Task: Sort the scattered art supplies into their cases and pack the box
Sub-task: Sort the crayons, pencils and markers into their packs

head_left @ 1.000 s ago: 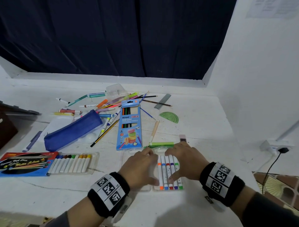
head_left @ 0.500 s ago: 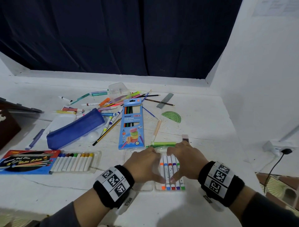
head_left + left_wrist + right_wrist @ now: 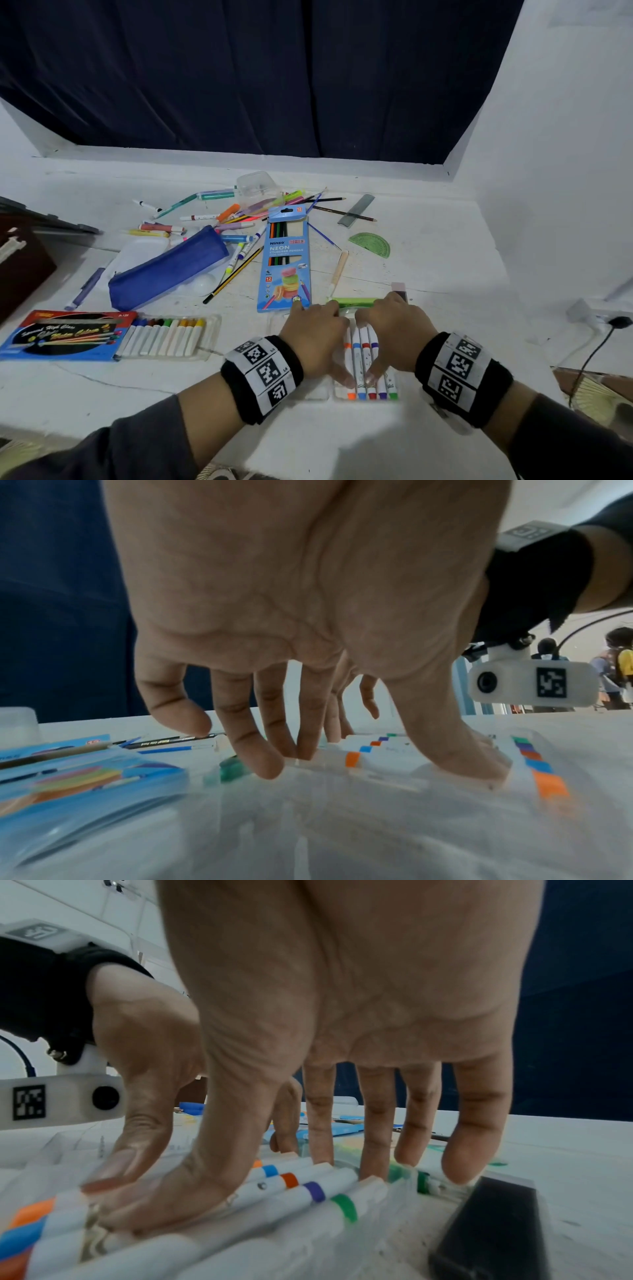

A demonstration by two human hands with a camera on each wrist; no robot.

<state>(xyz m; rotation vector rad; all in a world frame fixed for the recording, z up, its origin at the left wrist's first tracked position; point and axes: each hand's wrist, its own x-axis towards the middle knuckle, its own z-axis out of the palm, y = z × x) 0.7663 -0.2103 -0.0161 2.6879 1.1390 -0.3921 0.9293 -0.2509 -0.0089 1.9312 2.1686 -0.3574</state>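
A clear plastic case (image 3: 317,394) lies at the table's front with several white markers (image 3: 358,359) side by side in its right half, their caps orange, blue, red, purple and green. My left hand (image 3: 317,337) and right hand (image 3: 394,329) both rest on it with straight fingers. The thumbs press on the markers (image 3: 308,1188) near their lower ends, and the fingertips (image 3: 267,764) touch the case's far edge. A green marker (image 3: 352,302) lies just beyond the fingertips. A dark eraser (image 3: 493,1218) sits by my right little finger.
Behind the hands lie a blue neon pencil box (image 3: 286,260), a blue pouch (image 3: 168,267), a crayon tray (image 3: 164,335) with its sleeve (image 3: 65,334), a green protractor (image 3: 371,244), a ruler (image 3: 356,214) and a pile of loose pens (image 3: 233,219). A wall socket (image 3: 582,313) is at the right.
Both hands have stayed pressed on the marker case in the same place. Only the head view has shifted a little.
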